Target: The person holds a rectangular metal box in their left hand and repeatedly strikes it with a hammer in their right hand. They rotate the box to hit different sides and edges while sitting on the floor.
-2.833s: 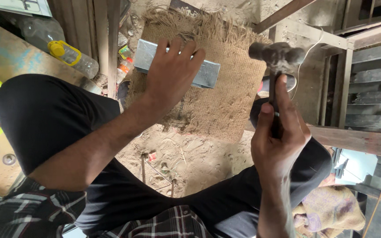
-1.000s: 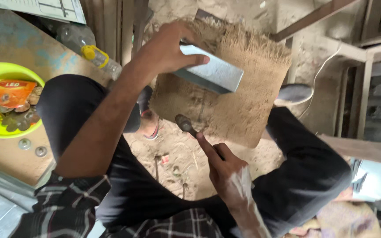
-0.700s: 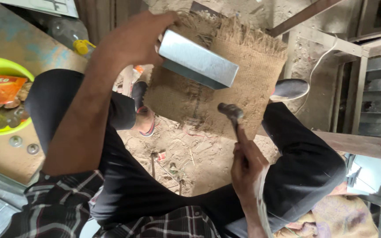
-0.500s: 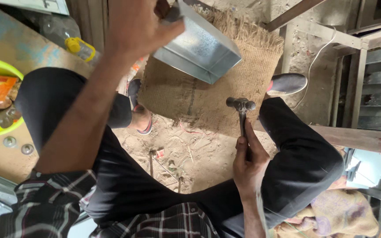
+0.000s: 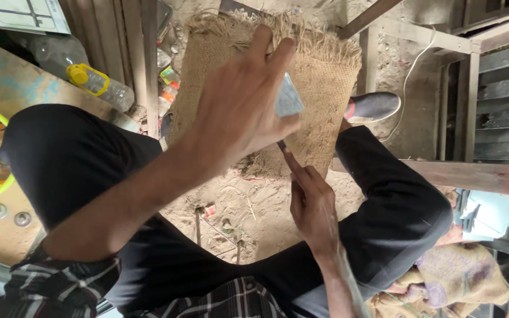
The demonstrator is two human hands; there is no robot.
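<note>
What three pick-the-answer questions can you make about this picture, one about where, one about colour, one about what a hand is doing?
1. Where does the burlap mat lie?
A. on the sandy ground
B. on a shelf
C. in the bowl

2. What colour is the plastic bottle's cap?
A. red
B. yellow
C. blue

3. What is the left hand doing?
A. resting open on a knee
B. holding a shiny metal piece
C. pouring water

Answers: 1 A, sand shows around the mat's edges. 2 B, the cap is bright yellow. 3 B, its fingers wrap the grey metal above the mat.
</note>
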